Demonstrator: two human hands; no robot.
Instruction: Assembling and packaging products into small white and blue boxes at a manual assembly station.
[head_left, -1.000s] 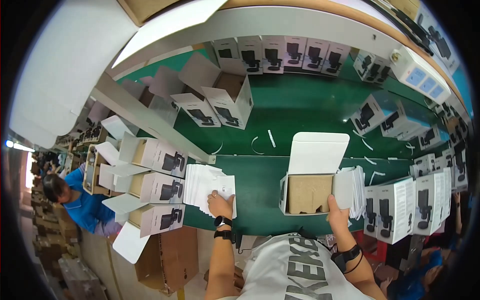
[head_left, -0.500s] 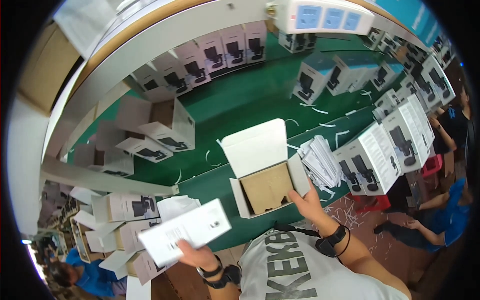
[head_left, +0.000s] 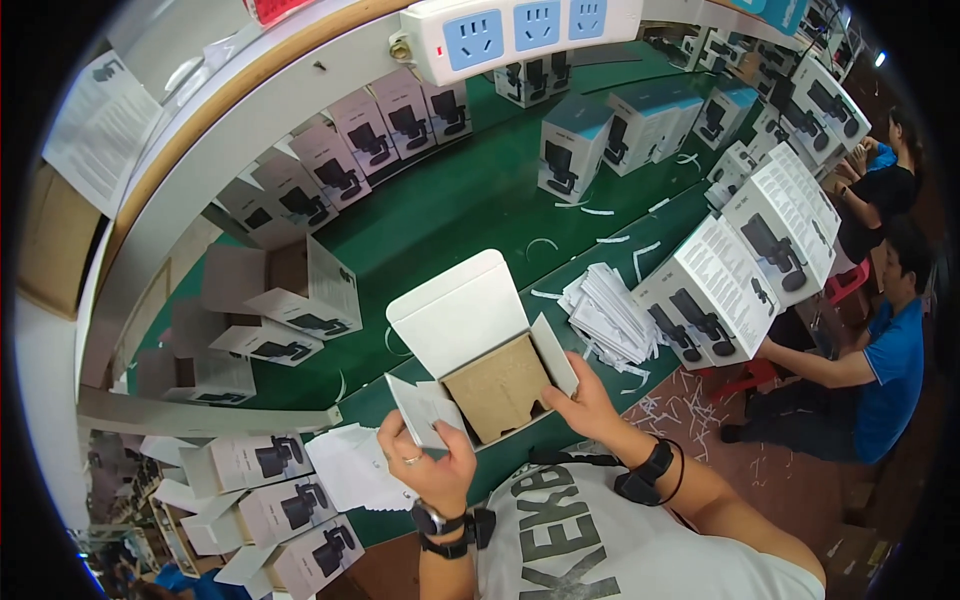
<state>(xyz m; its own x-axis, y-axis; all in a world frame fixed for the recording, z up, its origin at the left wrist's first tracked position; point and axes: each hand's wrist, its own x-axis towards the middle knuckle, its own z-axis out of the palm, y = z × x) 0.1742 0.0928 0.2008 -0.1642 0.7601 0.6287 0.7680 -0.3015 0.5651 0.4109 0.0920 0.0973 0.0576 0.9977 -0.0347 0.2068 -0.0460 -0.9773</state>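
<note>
An open white box (head_left: 457, 318) stands in front of me on the green bench, its lid folded back and its side flaps up. Brown cardboard (head_left: 495, 385) fills its inside. My right hand (head_left: 582, 400) grips the near right corner, thumb over the edge and fingers outside. At the box's left side, my left hand (head_left: 435, 462) is closed on a thin white booklet (head_left: 428, 408) with faint print, held slanted against the opening. Fingers cover part of the booklet, and I cannot tell how far it reaches inside.
White paper slips (head_left: 610, 315) lie piled right of the box, papers (head_left: 355, 465) on its left. Open cartons (head_left: 290, 290) stand at left, packed boxes (head_left: 705, 300) at right. Overhead runs a power strip (head_left: 530, 35). A person in blue (head_left: 885, 350) sits at right.
My left hand has brought the white booklet from the lower left up to the box's left side, turning it. My right hand keeps its hold on the box. The view has shifted.
</note>
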